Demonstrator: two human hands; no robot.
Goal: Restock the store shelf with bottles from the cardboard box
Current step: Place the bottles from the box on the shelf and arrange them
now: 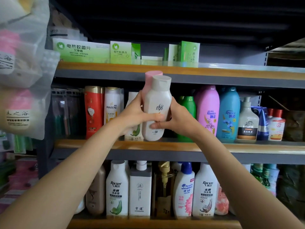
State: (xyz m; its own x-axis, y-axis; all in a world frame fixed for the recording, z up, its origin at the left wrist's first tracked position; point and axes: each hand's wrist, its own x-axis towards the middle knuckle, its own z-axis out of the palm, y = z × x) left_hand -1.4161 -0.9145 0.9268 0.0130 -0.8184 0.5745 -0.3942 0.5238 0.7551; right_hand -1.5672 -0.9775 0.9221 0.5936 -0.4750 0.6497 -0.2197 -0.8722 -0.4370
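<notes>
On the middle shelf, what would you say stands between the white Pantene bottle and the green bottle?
In the head view, both hands hold a white bottle and a pink-capped bottle there, before a pale carton.

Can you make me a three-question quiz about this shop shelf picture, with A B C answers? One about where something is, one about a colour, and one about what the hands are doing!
1. Where is the white bottle that the hands hold?
A. In front of the middle shelf
B. On the top shelf
C. Lying on the floor

2. What colour is the cap of the bottle right behind it, the pink-capped bottle?
A. Blue
B. Pink
C. Black

3. What are the left hand and right hand doing?
A. Both hang empty
B. Only one touches a bottle
C. Both grip the bottles

Answers:
1 A, the bottle is upright with its base just above the middle shelf's edge.
2 B, a pink cap peeks out behind the white cap.
3 C, fingers of both hands curl round the bottles from either side.
</notes>
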